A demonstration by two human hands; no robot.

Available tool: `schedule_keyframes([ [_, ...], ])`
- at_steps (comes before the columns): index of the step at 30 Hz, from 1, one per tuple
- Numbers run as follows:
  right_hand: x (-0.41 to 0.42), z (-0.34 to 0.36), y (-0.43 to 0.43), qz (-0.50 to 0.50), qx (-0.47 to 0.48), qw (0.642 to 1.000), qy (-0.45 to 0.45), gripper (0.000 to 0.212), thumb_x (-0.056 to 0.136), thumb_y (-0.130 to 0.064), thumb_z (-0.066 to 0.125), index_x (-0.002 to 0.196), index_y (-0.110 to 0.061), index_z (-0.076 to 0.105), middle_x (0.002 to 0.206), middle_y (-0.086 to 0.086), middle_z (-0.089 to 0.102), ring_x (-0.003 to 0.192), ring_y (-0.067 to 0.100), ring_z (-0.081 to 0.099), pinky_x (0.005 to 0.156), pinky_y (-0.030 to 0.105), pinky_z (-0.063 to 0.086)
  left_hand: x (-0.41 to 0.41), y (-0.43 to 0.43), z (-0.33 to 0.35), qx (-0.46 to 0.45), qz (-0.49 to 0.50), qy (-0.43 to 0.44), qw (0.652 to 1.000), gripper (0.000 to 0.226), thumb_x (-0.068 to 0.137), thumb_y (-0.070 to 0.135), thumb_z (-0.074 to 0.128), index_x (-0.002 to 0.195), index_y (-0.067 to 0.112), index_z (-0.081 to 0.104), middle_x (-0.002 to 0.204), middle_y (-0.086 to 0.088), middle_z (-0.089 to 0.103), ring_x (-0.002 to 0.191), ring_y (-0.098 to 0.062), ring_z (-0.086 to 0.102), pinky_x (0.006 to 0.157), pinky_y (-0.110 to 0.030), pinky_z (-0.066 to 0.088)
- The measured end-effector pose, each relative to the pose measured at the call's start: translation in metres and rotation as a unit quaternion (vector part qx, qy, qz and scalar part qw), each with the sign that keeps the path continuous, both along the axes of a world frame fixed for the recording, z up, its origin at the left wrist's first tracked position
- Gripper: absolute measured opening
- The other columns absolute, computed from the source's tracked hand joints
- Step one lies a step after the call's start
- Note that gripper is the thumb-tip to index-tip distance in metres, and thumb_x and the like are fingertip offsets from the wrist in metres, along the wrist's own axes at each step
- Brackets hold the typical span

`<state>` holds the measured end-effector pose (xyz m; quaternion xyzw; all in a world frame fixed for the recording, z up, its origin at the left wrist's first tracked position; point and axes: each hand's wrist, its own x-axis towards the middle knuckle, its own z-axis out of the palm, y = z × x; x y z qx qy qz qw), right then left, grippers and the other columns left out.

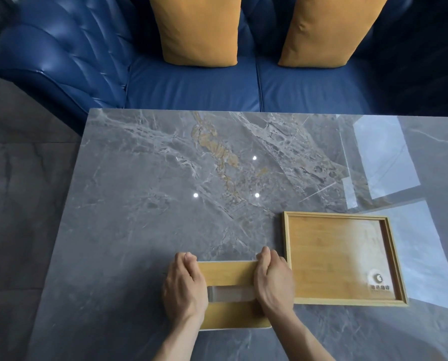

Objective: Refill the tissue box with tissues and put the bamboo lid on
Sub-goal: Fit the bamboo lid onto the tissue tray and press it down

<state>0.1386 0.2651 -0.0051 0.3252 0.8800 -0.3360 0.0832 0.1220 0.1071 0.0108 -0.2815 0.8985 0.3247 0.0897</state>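
1. Found the tissue box (233, 295) on the grey marble worktop (139, 204), near the front edge, just left of an empty wooden tray (342, 259) and almost touching it.
2. Saw the bamboo lid (228, 273) already on top of the box, with a pale slot (232, 293) across its middle; could not tell whether tissues were inside.
3. Noted the left hand (183, 285) clamped on the left end of the lid and box, fingers curled over the far edge.
4. Noted the right hand (273, 280) clamped the same way on the right end.
5. Judged the step as seating or lifting the lid; impossible to say which.
6. Advised, for a good result: kept the lid level, pressed or pulled evenly at both ends, lined up the corners with the box walls, avoided pinching a tissue under the rim, and minded the tray on the right.
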Motion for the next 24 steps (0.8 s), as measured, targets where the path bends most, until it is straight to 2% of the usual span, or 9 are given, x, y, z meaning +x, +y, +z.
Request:
schedule_keyframes([
  [5,-0.0010,0.0068,-0.0021,-0.003,-0.003,1.000,0.015,0.043,0.101,-0.035,0.024,0.079,-0.019,0.058,0.074,-0.003,0.059,0.075,0.019,0.054,0.071,0.040,0.045,-0.0016,0.0001,-0.0044,0.002,0.001,0.011,1.000,0.048,0.085,0.051,0.012,0.087,0.024,0.052,0.096,-0.007,0.065,0.091,-0.035,0.059,0.078,-0.041,0.044],
  [9,-0.0016,0.0074,-0.0038,-0.005,0.004,1.000,0.014,0.040,0.102,-0.029,0.028,0.077,-0.017,0.056,0.073,-0.002,0.057,0.070,0.019,0.052,0.066,0.036,0.038,-0.0011,0.0014,-0.0046,-0.009,0.013,0.003,1.000,0.033,0.095,0.042,0.020,0.086,0.025,0.047,0.097,-0.006,0.065,0.091,-0.036,0.059,0.075,-0.042,0.045],
  [12,-0.0022,0.0082,-0.0055,-0.009,0.016,1.000,0.015,0.040,0.102,-0.029,0.027,0.076,-0.018,0.055,0.073,-0.002,0.057,0.070,0.018,0.052,0.066,0.036,0.039,-0.0013,0.0026,-0.0029,-0.021,0.014,0.000,1.000,0.025,0.097,0.039,0.023,0.084,0.028,0.041,0.098,-0.006,0.064,0.091,-0.036,0.059,0.072,-0.041,0.043],
  [15,-0.0023,0.0104,-0.0058,-0.009,0.016,1.000,0.012,0.040,0.102,-0.030,0.026,0.075,-0.018,0.054,0.074,-0.002,0.057,0.070,0.020,0.053,0.067,0.038,0.042,-0.0026,0.0035,-0.0005,-0.025,0.007,-0.007,1.000,0.025,0.097,0.040,0.022,0.083,0.029,0.039,0.100,-0.007,0.063,0.093,-0.036,0.059,0.072,-0.041,0.043],
  [19,0.0000,0.0090,-0.0031,0.010,0.013,1.000,0.016,0.042,0.102,-0.037,0.023,0.078,-0.020,0.053,0.074,-0.002,0.058,0.073,0.022,0.054,0.068,0.040,0.045,-0.0036,-0.0009,-0.0004,0.008,0.016,-0.050,0.999,0.033,0.096,0.048,0.026,0.089,0.024,0.048,0.106,-0.006,0.063,0.099,-0.035,0.058,0.074,-0.039,0.040],
  [24,-0.0011,0.0081,-0.0008,-0.003,-0.019,1.000,0.014,0.039,0.102,-0.041,0.025,0.083,-0.021,0.054,0.077,-0.003,0.060,0.075,0.021,0.057,0.073,0.043,0.049,-0.0040,0.0007,0.0007,0.036,0.017,-0.036,0.999,0.034,0.088,0.056,0.041,0.083,0.024,0.050,0.093,-0.001,0.062,0.091,-0.031,0.059,0.076,-0.040,0.046],
])
